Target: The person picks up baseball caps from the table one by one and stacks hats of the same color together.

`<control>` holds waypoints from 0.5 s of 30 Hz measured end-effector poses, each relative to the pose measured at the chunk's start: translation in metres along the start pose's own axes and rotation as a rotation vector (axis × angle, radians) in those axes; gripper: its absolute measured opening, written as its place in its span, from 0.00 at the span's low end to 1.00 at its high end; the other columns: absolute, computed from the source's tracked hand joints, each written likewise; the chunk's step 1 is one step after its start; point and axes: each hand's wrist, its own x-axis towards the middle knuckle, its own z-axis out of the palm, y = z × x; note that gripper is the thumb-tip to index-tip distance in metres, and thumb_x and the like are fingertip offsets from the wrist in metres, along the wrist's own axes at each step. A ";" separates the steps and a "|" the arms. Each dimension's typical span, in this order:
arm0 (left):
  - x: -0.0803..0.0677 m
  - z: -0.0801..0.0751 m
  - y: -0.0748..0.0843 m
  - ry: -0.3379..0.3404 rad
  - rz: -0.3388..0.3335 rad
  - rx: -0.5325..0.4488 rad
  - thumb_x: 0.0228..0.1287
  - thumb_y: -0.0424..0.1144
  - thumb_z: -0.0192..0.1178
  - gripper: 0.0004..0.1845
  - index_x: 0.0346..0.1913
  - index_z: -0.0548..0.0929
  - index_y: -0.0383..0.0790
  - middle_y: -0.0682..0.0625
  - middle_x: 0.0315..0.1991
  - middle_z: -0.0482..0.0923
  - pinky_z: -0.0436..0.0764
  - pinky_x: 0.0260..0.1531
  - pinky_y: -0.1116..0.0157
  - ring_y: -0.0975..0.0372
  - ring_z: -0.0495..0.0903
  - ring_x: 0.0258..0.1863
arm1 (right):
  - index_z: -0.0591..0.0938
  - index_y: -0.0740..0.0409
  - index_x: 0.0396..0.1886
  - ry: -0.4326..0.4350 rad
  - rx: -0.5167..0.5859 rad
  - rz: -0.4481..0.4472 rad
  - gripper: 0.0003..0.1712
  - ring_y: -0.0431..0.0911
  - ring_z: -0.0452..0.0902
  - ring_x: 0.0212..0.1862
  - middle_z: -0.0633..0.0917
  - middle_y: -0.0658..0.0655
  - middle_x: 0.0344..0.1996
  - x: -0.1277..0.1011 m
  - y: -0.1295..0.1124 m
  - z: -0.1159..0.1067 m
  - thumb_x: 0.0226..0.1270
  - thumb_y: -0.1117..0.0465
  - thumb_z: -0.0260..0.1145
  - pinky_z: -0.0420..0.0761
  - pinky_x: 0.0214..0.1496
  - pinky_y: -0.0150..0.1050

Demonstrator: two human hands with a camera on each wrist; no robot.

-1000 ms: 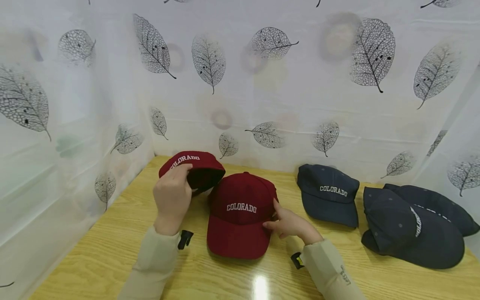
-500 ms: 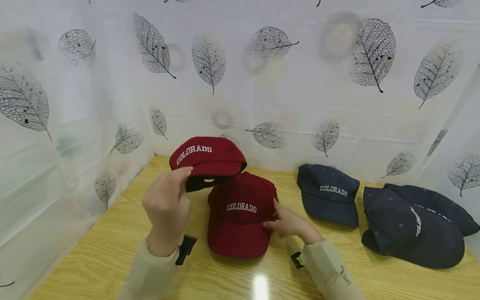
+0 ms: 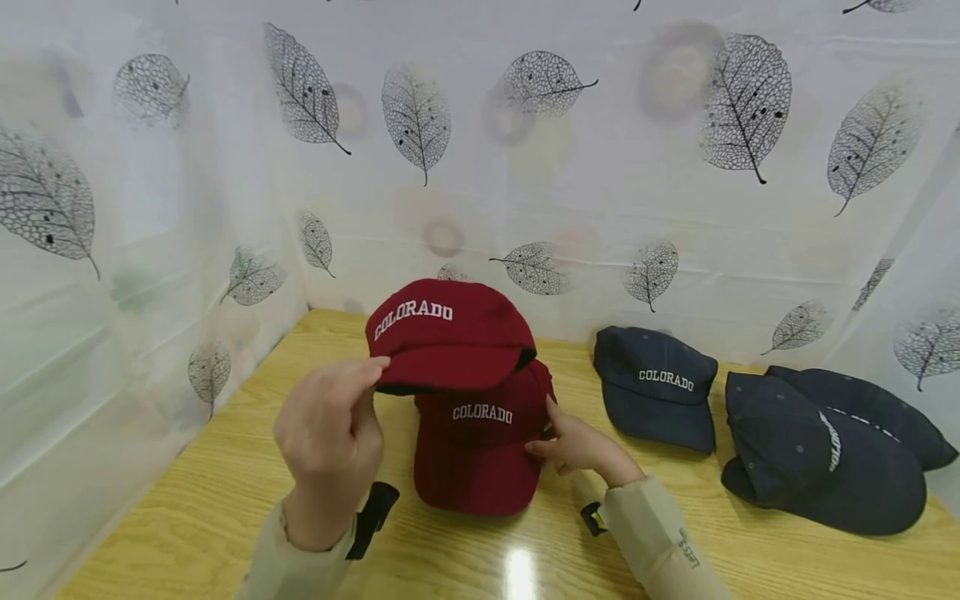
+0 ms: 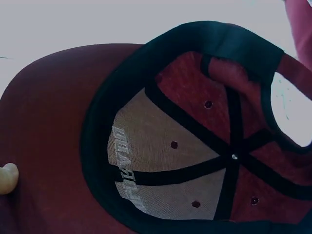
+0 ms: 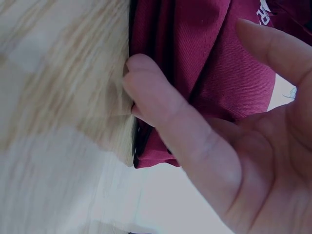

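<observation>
Held red cap [image 3: 457,333] has moved right vs. earlier, now hiding the crown top of the lower red cap [image 3: 480,475]. L hand [image 3: 333,437] pinches held cap's brim edge, prob. leaving its opening free; R hand [image 3: 581,443], fingers spread, touches lower cap's right side, prob. steadying it.

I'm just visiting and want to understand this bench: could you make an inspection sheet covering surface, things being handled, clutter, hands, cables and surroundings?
Surface: wood-grain table, light reflected near the front.
Job's things: upper red cap, tilted, overlapping the lower red cap in the head view; contact unclear.
Clutter: three dark caps, two overlapping.
Hands: left hand pinches the upper red cap's brim; right hand touches the lower red cap's side.
Cables: nothing seen.
Surroundings: leaf-print sheeting.
</observation>
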 end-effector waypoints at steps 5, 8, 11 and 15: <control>0.022 0.002 0.017 0.097 0.053 -0.044 0.54 0.29 0.60 0.04 0.24 0.79 0.33 0.45 0.22 0.80 0.73 0.17 0.65 0.56 0.75 0.14 | 0.35 0.64 0.67 0.006 -0.004 0.007 0.52 0.47 0.76 0.29 0.76 0.60 0.36 0.001 0.000 0.001 0.58 0.59 0.63 0.76 0.24 0.42; 0.019 0.003 0.018 0.052 0.066 -0.073 0.53 0.27 0.59 0.02 0.26 0.79 0.33 0.45 0.23 0.81 0.74 0.19 0.65 0.56 0.76 0.17 | 0.35 0.63 0.67 0.016 -0.007 0.016 0.53 0.47 0.76 0.29 0.75 0.60 0.37 0.001 0.000 0.001 0.58 0.58 0.63 0.76 0.24 0.42; 0.010 0.005 0.017 -0.053 0.068 -0.100 0.52 0.23 0.57 0.04 0.29 0.80 0.33 0.46 0.28 0.81 0.75 0.23 0.65 0.57 0.78 0.22 | 0.35 0.63 0.67 0.023 -0.009 0.021 0.54 0.47 0.75 0.28 0.75 0.59 0.37 0.001 0.001 0.002 0.57 0.58 0.64 0.76 0.24 0.42; 0.006 0.009 0.018 -0.193 0.069 -0.119 0.53 0.22 0.51 0.06 0.30 0.78 0.31 0.45 0.30 0.81 0.76 0.25 0.63 0.57 0.79 0.25 | 0.36 0.62 0.68 0.021 -0.003 0.017 0.53 0.47 0.74 0.28 0.75 0.60 0.37 0.000 0.001 0.002 0.57 0.58 0.63 0.76 0.23 0.42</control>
